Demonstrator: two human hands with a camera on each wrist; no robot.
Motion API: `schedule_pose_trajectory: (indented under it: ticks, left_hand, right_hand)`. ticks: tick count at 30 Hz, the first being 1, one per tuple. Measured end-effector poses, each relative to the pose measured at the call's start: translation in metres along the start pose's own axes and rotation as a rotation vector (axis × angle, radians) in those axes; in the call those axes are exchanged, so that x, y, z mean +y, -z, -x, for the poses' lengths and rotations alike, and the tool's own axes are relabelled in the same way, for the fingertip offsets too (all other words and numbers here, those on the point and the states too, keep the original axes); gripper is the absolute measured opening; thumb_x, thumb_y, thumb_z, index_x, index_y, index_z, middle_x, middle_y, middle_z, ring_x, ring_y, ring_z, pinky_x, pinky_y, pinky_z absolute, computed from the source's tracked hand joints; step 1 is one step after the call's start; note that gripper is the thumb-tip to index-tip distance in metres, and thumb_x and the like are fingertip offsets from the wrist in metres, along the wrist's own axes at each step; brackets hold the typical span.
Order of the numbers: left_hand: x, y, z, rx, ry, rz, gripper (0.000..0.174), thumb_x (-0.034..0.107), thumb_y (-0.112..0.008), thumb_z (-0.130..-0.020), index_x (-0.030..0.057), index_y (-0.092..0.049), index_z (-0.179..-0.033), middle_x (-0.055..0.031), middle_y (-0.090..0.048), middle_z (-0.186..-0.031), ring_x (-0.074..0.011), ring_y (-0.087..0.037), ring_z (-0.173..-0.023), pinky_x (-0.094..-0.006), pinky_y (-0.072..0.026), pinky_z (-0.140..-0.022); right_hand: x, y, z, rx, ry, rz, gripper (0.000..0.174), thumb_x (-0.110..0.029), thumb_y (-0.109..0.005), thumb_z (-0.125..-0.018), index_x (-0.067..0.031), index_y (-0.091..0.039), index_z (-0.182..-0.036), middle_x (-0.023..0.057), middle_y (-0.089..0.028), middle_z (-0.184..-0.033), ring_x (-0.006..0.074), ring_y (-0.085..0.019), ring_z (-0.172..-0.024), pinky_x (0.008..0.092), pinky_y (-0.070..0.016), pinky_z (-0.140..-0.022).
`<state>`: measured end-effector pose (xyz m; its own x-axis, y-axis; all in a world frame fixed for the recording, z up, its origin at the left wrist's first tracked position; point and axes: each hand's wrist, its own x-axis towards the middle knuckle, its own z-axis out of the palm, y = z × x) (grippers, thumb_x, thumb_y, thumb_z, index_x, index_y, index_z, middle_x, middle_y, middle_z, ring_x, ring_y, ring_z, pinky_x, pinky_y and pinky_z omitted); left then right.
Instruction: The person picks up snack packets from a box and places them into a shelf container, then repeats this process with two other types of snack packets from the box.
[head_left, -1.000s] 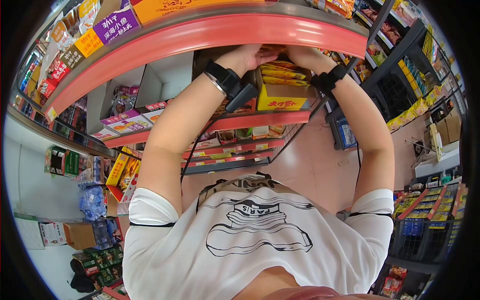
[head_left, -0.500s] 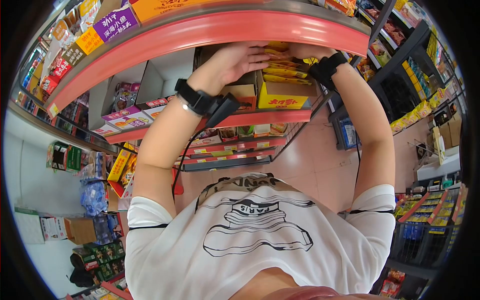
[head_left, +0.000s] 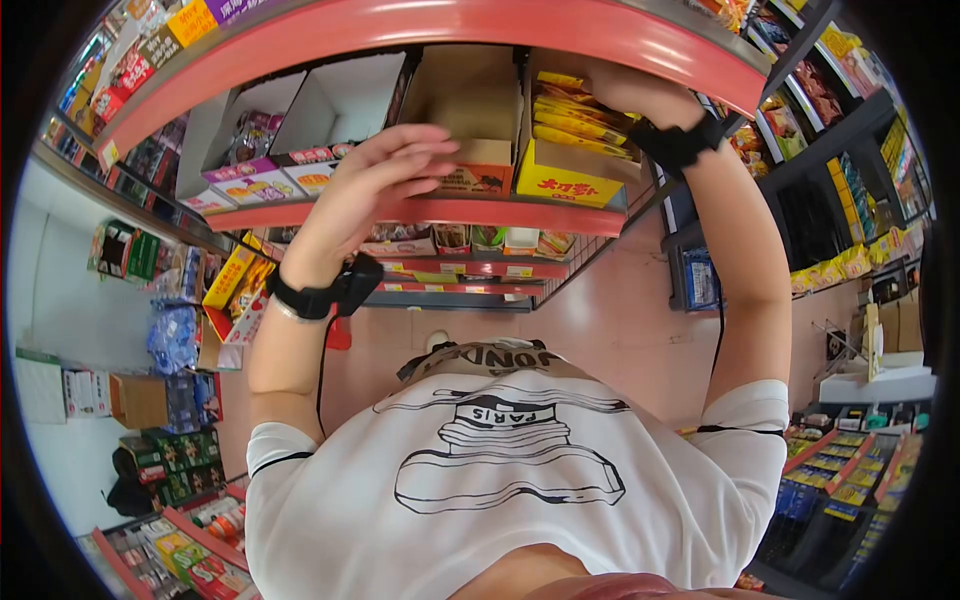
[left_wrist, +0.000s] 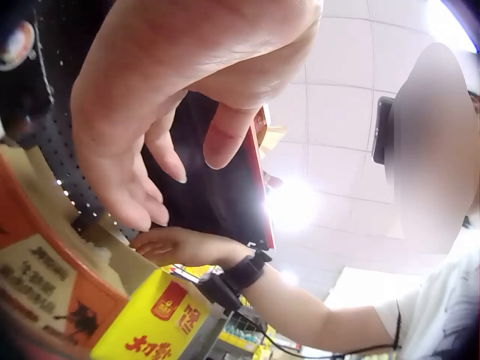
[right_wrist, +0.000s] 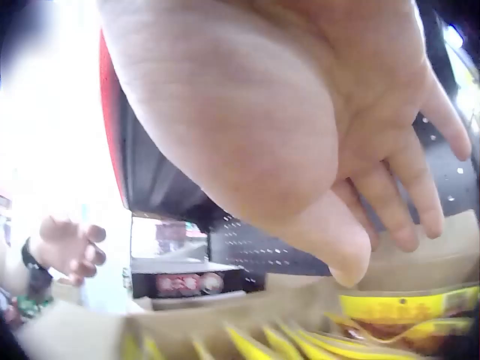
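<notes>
My left hand (head_left: pixel 375 185) hovers in front of the shelf with relaxed fingers and holds nothing. Behind its fingertips stands an orange-fronted carton (head_left: pixel 475 165). Reaching under the upper shelf, my right hand (right_wrist: pixel 337 112) has its fingers spread, with nothing in its grasp. It is above the back of a yellow display box (head_left: pixel 570 187) lettered in red. Yellow snack packets (head_left: pixel 575 115) stand in a row inside that box, just below the right hand. In the head view the right fingers are partly hidden by the hand and the shelf.
A red shelf edge (head_left: pixel 430 35) spans overhead, close above the right wrist. Left of the orange carton are a white-walled box (head_left: pixel 340 100) and a box with purple-wrapped packets (head_left: pixel 255 135). Lower shelves (head_left: pixel 460 268) hold more goods. Another rack (head_left: pixel 830 170) stands at right.
My left hand has drawn back from the yellow packets, down and to the left. The right hand stays at the yellow box. The head view has shifted, showing more of the boxes' insides.
</notes>
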<state>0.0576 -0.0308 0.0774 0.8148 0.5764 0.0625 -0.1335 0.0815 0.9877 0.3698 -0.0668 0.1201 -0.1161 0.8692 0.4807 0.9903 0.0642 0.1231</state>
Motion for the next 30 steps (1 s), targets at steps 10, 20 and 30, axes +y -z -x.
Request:
schedule_pose_trajectory:
  ticks: [10,20,30]
  left_hand:
    - [-0.128,0.053,0.146,0.774,0.211,0.281,0.022,0.016,-0.053,-0.085,0.0085,-0.056,-0.105,-0.0024,-0.061,-0.100,-0.0114,-0.057,-0.090,-0.0255,-0.0416,-0.080]
    - [-0.171,0.098,0.256,0.978,0.266,0.378,0.025,0.019,-0.054,-0.084,0.0079,-0.055,-0.107,-0.0054,-0.059,-0.106,-0.0134,-0.056,-0.095,-0.0257,-0.0418,-0.082]
    - [-0.183,0.209,0.438,1.328,0.322,0.372,0.027,0.017,-0.053,-0.084,0.0068,-0.053,-0.109,-0.0025,-0.059,-0.100,-0.0123,-0.056,-0.086,-0.0254,-0.0431,-0.078]
  right_hand:
    - [-0.110,0.045,0.096,-0.302,0.266,-0.764,0.025,-0.008,-0.059,-0.074,-0.0027,-0.058,-0.099,0.0143,-0.061,-0.089,0.0330,-0.057,-0.078,0.0380,-0.0455,-0.069]
    - [-0.193,-0.092,0.146,-0.667,0.045,-0.896,0.026,-0.007,-0.061,-0.075,-0.0015,-0.058,-0.100,0.0140,-0.062,-0.088,0.0252,-0.061,-0.076,0.0308,-0.0469,-0.063]
    - [-0.380,-0.189,0.072,-0.873,0.137,-1.087,0.028,-0.010,-0.060,-0.076,-0.0007,-0.055,-0.103,0.0150,-0.062,-0.085,0.0261,-0.060,-0.077,0.0321,-0.0460,-0.069]
